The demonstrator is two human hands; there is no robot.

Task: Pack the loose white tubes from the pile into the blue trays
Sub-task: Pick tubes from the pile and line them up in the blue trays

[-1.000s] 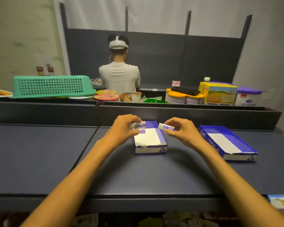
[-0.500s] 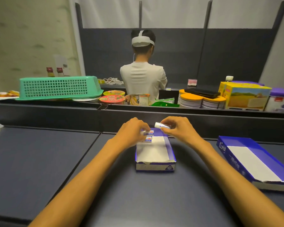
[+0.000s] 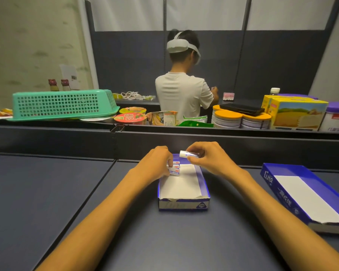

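A small blue tray [image 3: 204, 180] with a white floor sits on the dark table in front of me. My left hand [image 3: 157, 163] holds two white tubes [image 3: 174, 169] down in the tray's far left corner, stacked side by side. My right hand [image 3: 205, 157] pinches a third white tube [image 3: 186, 154] just above the tray's far edge. A second, longer blue tray [image 3: 270, 178] lies to the right, with only its white floor showing. No pile of loose tubes is in view.
A raised dark ledge [image 3: 223, 141] runs behind the tray. Beyond it stand a green basket [image 3: 61, 104], noodle cups [image 3: 130, 118], tins [image 3: 227, 119] and boxes [image 3: 297, 114]. A person in a white shirt [image 3: 182, 92] stands there, back turned.
The camera moved nearer and lower. My left hand lowered its two tubes into the tray's far left corner. My right hand carried its tube leftward over the tray's far edge.
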